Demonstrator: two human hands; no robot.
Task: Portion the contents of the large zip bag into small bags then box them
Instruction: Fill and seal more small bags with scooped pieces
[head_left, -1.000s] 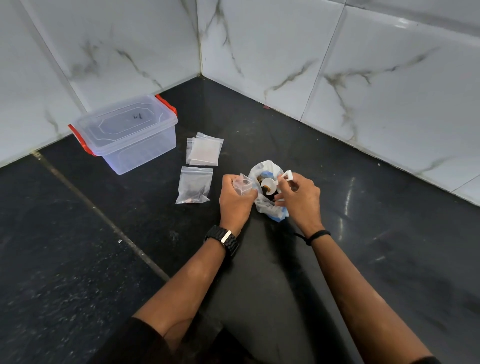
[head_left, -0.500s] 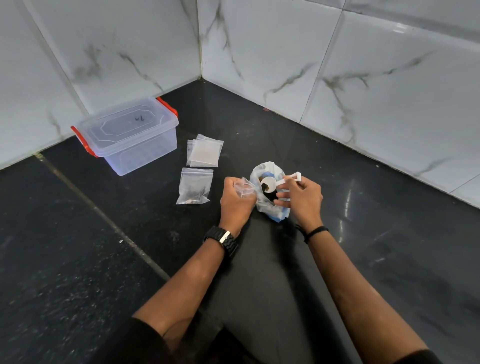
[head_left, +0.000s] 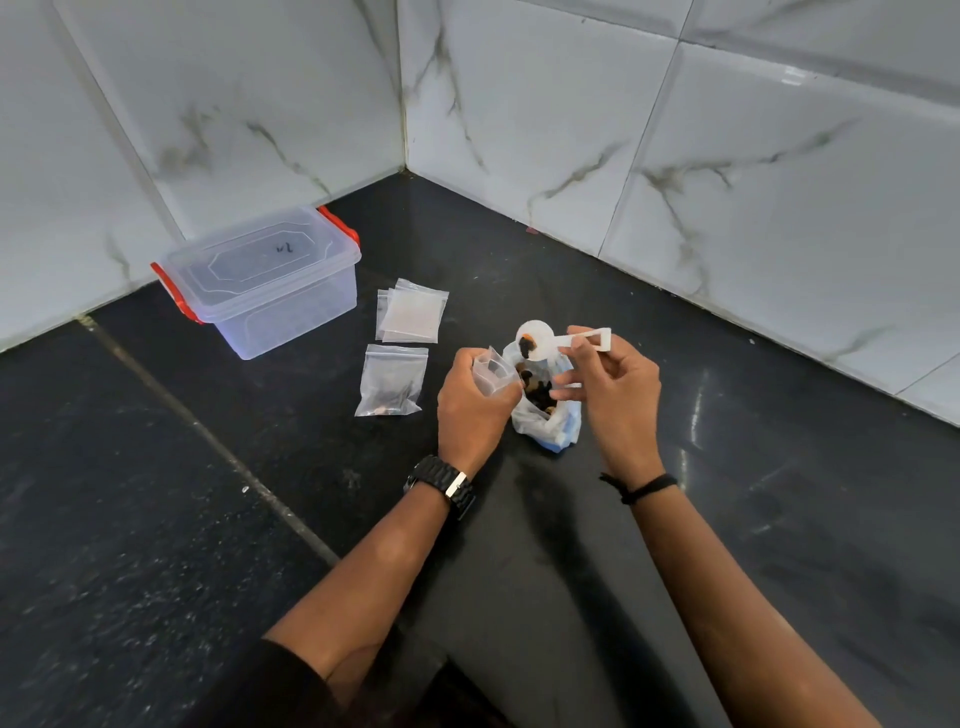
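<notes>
On a black desk (head_left: 779, 493), the right hand (head_left: 615, 387) pinches a white scoop (head_left: 550, 343) holding dark pieces above the open large zip bag (head_left: 545, 415). The left hand (head_left: 475, 402) grips an open small bag (head_left: 493, 373) beside it. One filled bag (head_left: 392, 382) lies flat, empty bags (head_left: 413, 317) remain, and the lidded box (head_left: 265, 280) seems empty: portioning looks early. A mark on the lid is unreadable.

Scoop lifted out of the large bag

The right hand (head_left: 615, 387) now holds the white scoop (head_left: 558, 343) raised above the large zip bag (head_left: 543, 410), its bowl carrying dark pieces; half a second ago the bowl sat down in the bag's mouth; the handle now points right.
</notes>
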